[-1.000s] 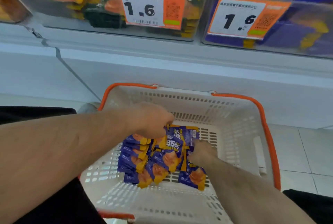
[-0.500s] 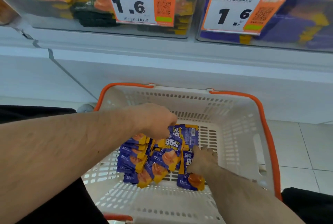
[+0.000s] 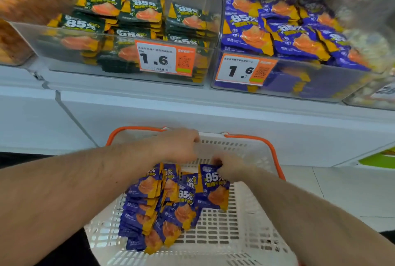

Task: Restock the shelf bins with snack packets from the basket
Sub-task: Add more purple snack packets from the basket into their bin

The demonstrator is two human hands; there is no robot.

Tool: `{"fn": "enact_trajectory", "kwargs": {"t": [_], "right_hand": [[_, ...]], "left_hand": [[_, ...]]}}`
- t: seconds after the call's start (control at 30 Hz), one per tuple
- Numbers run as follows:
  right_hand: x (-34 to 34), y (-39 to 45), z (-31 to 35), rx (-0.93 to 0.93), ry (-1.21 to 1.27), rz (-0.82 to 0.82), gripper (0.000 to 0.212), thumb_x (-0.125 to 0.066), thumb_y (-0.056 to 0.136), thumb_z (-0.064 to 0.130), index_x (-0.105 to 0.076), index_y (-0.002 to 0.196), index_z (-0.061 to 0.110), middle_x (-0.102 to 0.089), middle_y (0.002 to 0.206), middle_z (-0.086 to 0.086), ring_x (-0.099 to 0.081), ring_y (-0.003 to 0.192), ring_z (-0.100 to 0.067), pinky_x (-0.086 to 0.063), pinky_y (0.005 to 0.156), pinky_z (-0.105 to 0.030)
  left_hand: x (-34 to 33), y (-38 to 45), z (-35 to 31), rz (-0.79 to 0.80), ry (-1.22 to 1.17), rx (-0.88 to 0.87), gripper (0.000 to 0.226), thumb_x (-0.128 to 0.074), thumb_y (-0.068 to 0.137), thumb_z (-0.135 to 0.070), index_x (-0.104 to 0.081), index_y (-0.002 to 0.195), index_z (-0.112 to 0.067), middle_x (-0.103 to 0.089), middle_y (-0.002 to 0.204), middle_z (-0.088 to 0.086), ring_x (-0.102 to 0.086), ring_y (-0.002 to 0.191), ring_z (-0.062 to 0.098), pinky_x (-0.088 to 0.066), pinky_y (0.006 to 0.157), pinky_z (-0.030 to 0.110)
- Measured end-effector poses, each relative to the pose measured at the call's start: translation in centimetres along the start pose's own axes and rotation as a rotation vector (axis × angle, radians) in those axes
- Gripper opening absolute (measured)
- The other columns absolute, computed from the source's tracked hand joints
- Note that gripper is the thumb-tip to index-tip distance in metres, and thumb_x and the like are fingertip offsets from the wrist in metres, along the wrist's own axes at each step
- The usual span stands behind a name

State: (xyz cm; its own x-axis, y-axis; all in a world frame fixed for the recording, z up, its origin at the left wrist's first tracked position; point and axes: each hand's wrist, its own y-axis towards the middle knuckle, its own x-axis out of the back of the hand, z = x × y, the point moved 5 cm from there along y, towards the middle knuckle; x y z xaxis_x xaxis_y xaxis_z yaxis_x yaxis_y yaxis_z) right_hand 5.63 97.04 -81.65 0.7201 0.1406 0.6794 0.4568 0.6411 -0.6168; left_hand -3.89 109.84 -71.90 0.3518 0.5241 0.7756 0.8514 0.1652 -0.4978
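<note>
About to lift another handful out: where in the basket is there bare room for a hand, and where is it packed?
Bare mesh floor lies on the basket right side, between the purple packets and the right wall, and along the near edge. The left half is crowded with stacked packets. The far end is taken by the left hand and right hand.

I have a single wide-angle view, worn on the person's head and looking forward and down. It sits close above the basket (image 3: 252,223), which fills the lower middle, with both forearms reaching in from the bottom corners. Higher up it faces the shelf bins (image 3: 215,30) head-on and near. The frame edges are bent and blurred. No second view overlaps it.
</note>
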Motion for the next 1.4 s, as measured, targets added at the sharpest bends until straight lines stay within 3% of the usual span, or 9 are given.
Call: {"fn": "enact_trajectory", "kwargs": {"t": [0.13, 0.27, 0.43, 0.6, 0.8, 1.0, 1.17, 1.3, 1.4], "right_hand": [[6.2, -2.3, 2.8, 0.099, 0.097, -0.136, 0.028, -0.050, 0.083, -0.007, -0.059, 0.084, 0.019, -0.064, 0.089, -0.006, -0.061, 0.089, -0.026, -0.050, 0.070, -0.037], [9.7, -4.4, 4.4, 0.173, 0.244, -0.186, 0.020, -0.053, 0.081, -0.010, -0.063, 0.090, 0.005, -0.068, 0.097, -0.022, -0.062, 0.083, -0.029, -0.046, 0.068, -0.040], [13.0, -8.6, 6.1, 0.276, 0.193, -0.348, 0.019, -0.060, 0.087, 0.002, -0.059, 0.089, 0.020, -0.068, 0.102, -0.010, -0.062, 0.092, -0.020, -0.049, 0.074, -0.032], [16.1, -14.6, 7.8, 0.545, -0.046, -1.115, 0.030, -0.068, 0.073, 0.025, -0.065, 0.099, 0.009, -0.059, 0.112, -0.007, -0.057, 0.108, -0.025, -0.048, 0.091, -0.032], [14.9, -16.1, 9.2, 0.612, -0.107, -1.187, 0.053, -0.069, 0.066, 0.049, -0.064, 0.103, 0.012, -0.056, 0.131, -0.006, -0.051, 0.124, -0.028, -0.046, 0.096, -0.041], [18.4, -16.5, 8.3, 0.554, 0.002, -1.237, 0.049, -0.073, 0.060, 0.036, -0.063, 0.101, 0.011, -0.060, 0.122, -0.005, -0.053, 0.119, -0.024, -0.038, 0.095, -0.029], [25.4, -17.2, 4.9, 0.422, 0.014, -1.365, 0.044, -0.063, 0.064, 0.037, -0.064, 0.098, 0.008, -0.064, 0.105, -0.006, -0.053, 0.101, -0.023, -0.032, 0.087, -0.021], [30.7, -16.1, 1.6, 0.225, 0.000, -1.286, 0.046, -0.075, 0.073, 0.031, -0.067, 0.112, 0.009, -0.065, 0.116, -0.006, -0.055, 0.112, -0.027, -0.037, 0.093, -0.027], [32.8, -15.2, 0.3, 0.151, 0.021, -1.229, 0.048, -0.072, 0.080, 0.031, -0.066, 0.123, 0.010, -0.064, 0.127, -0.007, -0.055, 0.120, -0.025, -0.040, 0.099, -0.031]], "left_hand": [[1.4, -0.1, -0.2, -0.072, -0.203, 0.066, 0.055, -0.062, 0.091, -0.039, -0.041, 0.139, -0.020, -0.054, 0.133, 0.003, -0.056, 0.113, 0.021, -0.048, 0.095, 0.037], [2.0, -0.5, -1.8, -0.018, -0.410, -0.044, 0.014, -0.068, 0.085, -0.028, -0.059, 0.083, -0.016, -0.065, 0.079, 0.003, -0.063, 0.074, 0.020, -0.050, 0.068, 0.032], [4.6, -2.0, -3.9, -0.137, -0.470, -0.138, 0.010, -0.071, 0.083, -0.014, -0.065, 0.088, -0.008, -0.073, 0.086, 0.008, -0.071, 0.082, 0.024, -0.057, 0.076, 0.040], [7.6, -3.5, -5.6, -0.295, -0.780, -0.198, 0.016, -0.067, 0.088, -0.005, -0.069, 0.098, -0.018, -0.074, 0.089, 0.011, -0.065, 0.070, 0.015, -0.054, 0.058, 0.025], [10.4, -5.2, -8.2, -0.442, -1.107, -0.331, 0.029, -0.057, 0.088, 0.011, -0.070, 0.102, -0.011, -0.075, 0.089, 0.013, -0.071, 0.072, 0.021, -0.054, 0.055, 0.026], [12.2, -4.3, -10.1, -0.676, -1.001, -0.307, 0.016, -0.053, 0.096, -0.017, -0.066, 0.091, -0.010, -0.073, 0.084, 0.008, -0.069, 0.081, 0.029, -0.058, 0.078, 0.048], [13.4, -4.2, -12.5, -1.232, -0.107, -0.388, 0.044, -0.043, 0.082, -0.042, -0.065, 0.113, -0.019, -0.061, 0.123, 0.001, -0.051, 0.118, 0.023, -0.040, 0.097, 0.045], [13.9, -1.0, -11.6, -1.095, 0.137, -0.082, 0.067, -0.048, 0.084, -0.047, -0.042, 0.142, -0.016, -0.018, 0.158, 0.022, -0.016, 0.145, 0.043, -0.019, 0.111, 0.062], [13.9, 0.3, -10.6, -1.005, 0.141, 0.056, 0.074, -0.051, 0.089, -0.050, -0.026, 0.150, -0.018, 0.001, 0.162, 0.015, -0.019, 0.143, 0.040, -0.021, 0.112, 0.057]]}}
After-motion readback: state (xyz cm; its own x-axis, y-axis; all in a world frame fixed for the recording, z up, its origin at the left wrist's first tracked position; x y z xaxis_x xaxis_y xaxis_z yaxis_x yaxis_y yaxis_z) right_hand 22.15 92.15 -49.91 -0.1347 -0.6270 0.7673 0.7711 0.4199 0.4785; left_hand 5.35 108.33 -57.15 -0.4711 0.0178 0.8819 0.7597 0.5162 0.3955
